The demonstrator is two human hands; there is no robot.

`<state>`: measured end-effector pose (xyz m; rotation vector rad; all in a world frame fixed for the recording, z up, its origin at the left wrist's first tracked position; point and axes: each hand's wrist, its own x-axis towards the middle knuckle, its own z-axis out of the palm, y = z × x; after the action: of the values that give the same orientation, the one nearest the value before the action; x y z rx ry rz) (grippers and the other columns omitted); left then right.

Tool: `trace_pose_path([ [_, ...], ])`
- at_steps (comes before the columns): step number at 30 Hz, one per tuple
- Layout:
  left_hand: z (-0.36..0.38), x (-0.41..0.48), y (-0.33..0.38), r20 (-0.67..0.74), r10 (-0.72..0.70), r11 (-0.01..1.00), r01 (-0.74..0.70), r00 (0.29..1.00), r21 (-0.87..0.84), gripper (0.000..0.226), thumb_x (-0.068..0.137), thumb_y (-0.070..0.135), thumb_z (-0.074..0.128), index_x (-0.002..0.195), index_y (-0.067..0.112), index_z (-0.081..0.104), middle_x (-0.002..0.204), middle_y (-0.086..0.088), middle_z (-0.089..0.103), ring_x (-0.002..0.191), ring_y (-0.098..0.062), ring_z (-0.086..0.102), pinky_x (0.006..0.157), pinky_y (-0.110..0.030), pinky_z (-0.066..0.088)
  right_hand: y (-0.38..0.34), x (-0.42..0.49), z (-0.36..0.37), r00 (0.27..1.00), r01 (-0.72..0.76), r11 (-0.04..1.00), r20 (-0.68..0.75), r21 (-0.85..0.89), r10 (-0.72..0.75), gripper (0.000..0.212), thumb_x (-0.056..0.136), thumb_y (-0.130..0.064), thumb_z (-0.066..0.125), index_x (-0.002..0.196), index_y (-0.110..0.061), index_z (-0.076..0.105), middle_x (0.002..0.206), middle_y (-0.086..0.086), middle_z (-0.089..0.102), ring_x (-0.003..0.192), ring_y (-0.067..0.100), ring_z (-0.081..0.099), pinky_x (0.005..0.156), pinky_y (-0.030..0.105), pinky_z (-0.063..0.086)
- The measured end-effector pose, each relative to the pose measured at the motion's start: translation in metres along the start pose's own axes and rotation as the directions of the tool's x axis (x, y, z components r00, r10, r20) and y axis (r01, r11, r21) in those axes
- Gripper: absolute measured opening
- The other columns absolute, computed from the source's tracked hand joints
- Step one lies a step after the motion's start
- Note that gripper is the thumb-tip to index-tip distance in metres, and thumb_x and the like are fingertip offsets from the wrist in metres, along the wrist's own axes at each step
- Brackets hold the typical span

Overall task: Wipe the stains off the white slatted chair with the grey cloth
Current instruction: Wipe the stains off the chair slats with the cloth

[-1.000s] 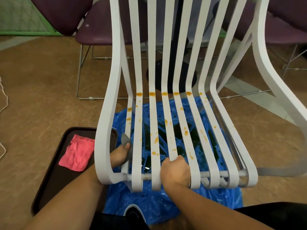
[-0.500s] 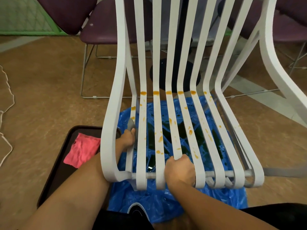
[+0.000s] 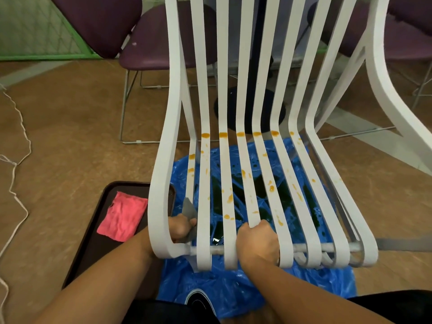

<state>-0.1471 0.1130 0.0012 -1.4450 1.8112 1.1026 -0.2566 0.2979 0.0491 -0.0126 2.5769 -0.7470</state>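
left hand back, pinching cloth

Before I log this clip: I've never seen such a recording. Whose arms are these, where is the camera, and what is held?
There is no machine: a person wears a wide-angle camera on the head, so this single view looks down on their own bare arms. In front stands a white slatted chair, its slats spotted with orange stains. The left hand reaches between the slats and holds a small grey cloth. The right hand grips a slat near the seat's front edge. A crumpled blue plastic sheet lies under the chair, and a dark tray beside it holds a pink cloth.
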Motion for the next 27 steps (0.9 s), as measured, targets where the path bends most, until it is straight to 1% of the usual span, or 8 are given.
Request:
trace_pose_path([
  [4,-0.012,0.001,0.024,0.002,0.006,1.000,-0.006,1.000,-0.016,0.058,0.108,0.046,0.029,0.150,0.005,0.033,0.148,-0.016,0.047,0.129,-0.032,0.051,0.105,-0.041,0.044,-0.001,-0.001,-0.001,1.000,0.000,1.000,-0.010,-0.012,0.000,0.020,0.097,-0.034,0.053,0.093,-0.015,0.061,0.074,-0.003,0.058,0.065,0.016,0.057,0.056,0.029,0.042],
  [9,-0.036,0.006,0.047,-0.038,0.053,0.997,-0.055,0.998,-0.060,0.068,0.108,0.050,0.021,0.160,0.008,0.009,0.162,-0.018,0.027,0.145,-0.035,0.034,0.119,-0.050,0.031,0.000,-0.001,-0.001,1.000,0.007,1.000,-0.009,-0.007,-0.008,0.021,0.097,-0.034,0.052,0.092,-0.016,0.060,0.075,-0.003,0.059,0.066,0.016,0.058,0.057,0.030,0.045],
  [12,-0.039,0.011,0.045,-0.035,0.083,0.993,-0.086,0.996,-0.083,0.070,0.107,0.053,0.021,0.160,0.012,0.002,0.162,-0.017,0.026,0.141,-0.036,0.039,0.111,-0.050,0.042,-0.001,-0.002,-0.002,1.000,0.004,1.000,-0.007,-0.011,-0.005,0.022,0.097,-0.035,0.052,0.094,-0.015,0.061,0.077,-0.001,0.061,0.069,0.018,0.060,0.059,0.030,0.046],
  [15,-0.031,0.003,0.035,-0.006,0.089,0.996,-0.089,0.996,0.004,0.065,0.108,0.050,0.022,0.158,0.009,0.013,0.153,-0.017,0.039,0.125,-0.031,0.054,0.093,-0.039,0.054,-0.001,-0.003,-0.003,1.000,0.008,1.000,0.000,-0.007,-0.008,0.021,0.097,-0.034,0.052,0.095,-0.015,0.061,0.077,-0.002,0.060,0.070,0.018,0.060,0.059,0.030,0.047],
  [18,-0.014,-0.012,0.019,0.040,0.074,0.995,-0.076,0.996,0.060,0.056,0.109,0.045,0.021,0.143,0.003,0.035,0.127,-0.013,0.057,0.087,-0.014,0.060,0.067,-0.021,0.050,-0.002,-0.003,-0.004,1.000,0.009,1.000,0.002,-0.012,-0.009,0.020,0.097,-0.033,0.053,0.096,-0.015,0.061,0.078,-0.001,0.061,0.071,0.020,0.061,0.059,0.031,0.048],
  [21,-0.001,0.002,-0.002,0.060,0.104,0.985,-0.111,0.993,0.131,0.061,0.108,0.050,0.020,0.142,0.002,0.037,0.132,-0.012,0.059,0.112,-0.023,0.061,0.098,-0.033,0.048,-0.002,-0.003,-0.004,1.000,0.011,1.000,-0.001,-0.022,-0.011,0.021,0.097,-0.034,0.053,0.096,-0.015,0.061,0.077,-0.002,0.059,0.070,0.020,0.060,0.058,0.031,0.047],
  [22,-0.001,0.006,-0.005,0.060,0.119,0.982,-0.127,0.991,0.142,0.060,0.108,0.049,0.021,0.141,0.002,0.037,0.135,-0.013,0.058,0.119,-0.024,0.058,0.102,-0.035,0.044,-0.001,-0.002,-0.004,1.000,0.013,1.000,-0.004,-0.024,-0.013,0.020,0.097,-0.034,0.054,0.097,-0.015,0.061,0.077,-0.002,0.058,0.070,0.020,0.059,0.058,0.030,0.047],
  [27,-0.016,0.027,0.008,0.020,0.140,0.972,-0.141,0.990,0.186,0.063,0.106,0.052,0.025,0.143,0.002,0.036,0.132,-0.014,0.057,0.098,-0.021,0.064,0.068,-0.025,0.049,-0.001,-0.003,-0.003,1.000,0.017,1.000,-0.014,-0.013,-0.017,0.019,0.096,-0.033,0.055,0.094,-0.014,0.060,0.078,-0.001,0.061,0.072,0.021,0.064,0.059,0.031,0.050],
])
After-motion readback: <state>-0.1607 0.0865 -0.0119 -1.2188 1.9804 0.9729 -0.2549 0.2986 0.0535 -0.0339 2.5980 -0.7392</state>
